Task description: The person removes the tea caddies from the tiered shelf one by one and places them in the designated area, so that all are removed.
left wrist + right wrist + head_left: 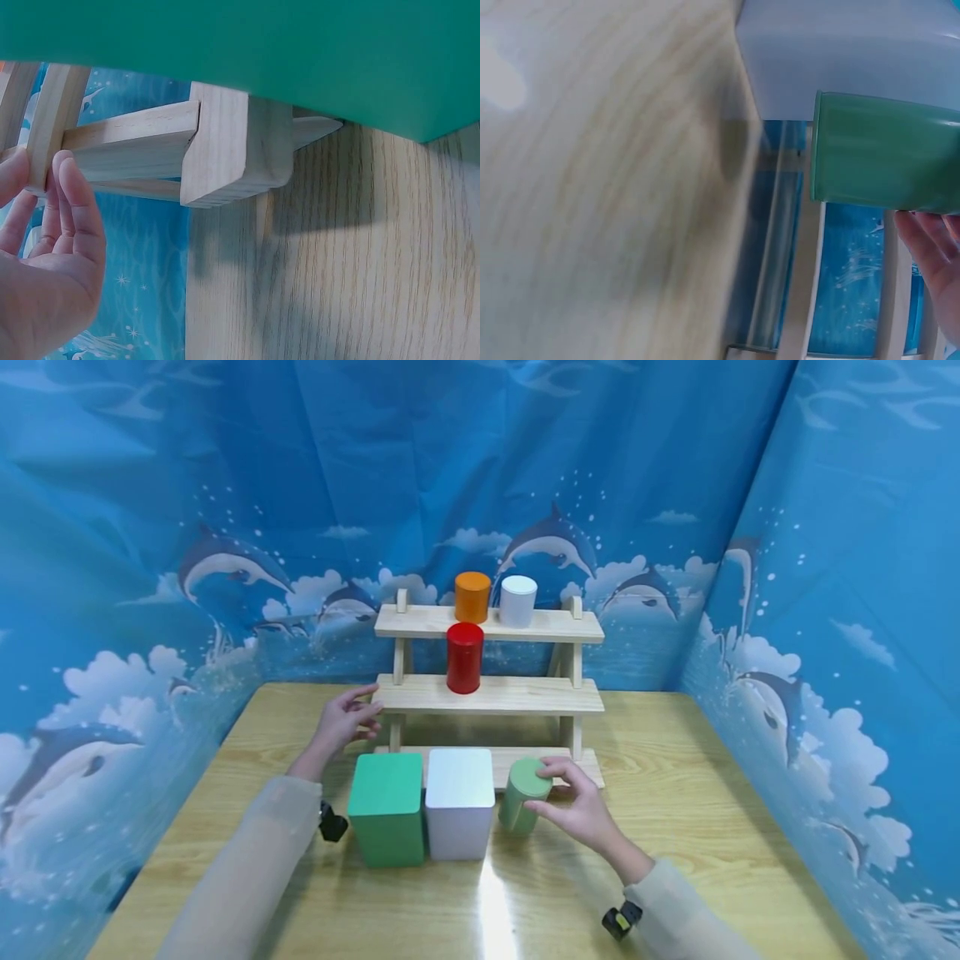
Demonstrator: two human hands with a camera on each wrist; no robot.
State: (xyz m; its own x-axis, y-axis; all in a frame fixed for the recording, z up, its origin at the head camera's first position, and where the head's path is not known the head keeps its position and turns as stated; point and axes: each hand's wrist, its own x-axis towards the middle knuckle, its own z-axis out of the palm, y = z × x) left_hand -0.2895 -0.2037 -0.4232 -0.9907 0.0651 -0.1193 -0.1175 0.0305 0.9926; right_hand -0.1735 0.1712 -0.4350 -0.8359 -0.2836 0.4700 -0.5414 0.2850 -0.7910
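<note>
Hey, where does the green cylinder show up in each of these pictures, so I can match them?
Head: the green cylinder is below centre, slightly right of the middle, beside the white box.
Left wrist: not in it; the green across the top is the green box.
Right wrist: at the right edge, lying sideways in the picture, below the white box.
Shared landmark: the wooden shelf, in all three views.
</note>
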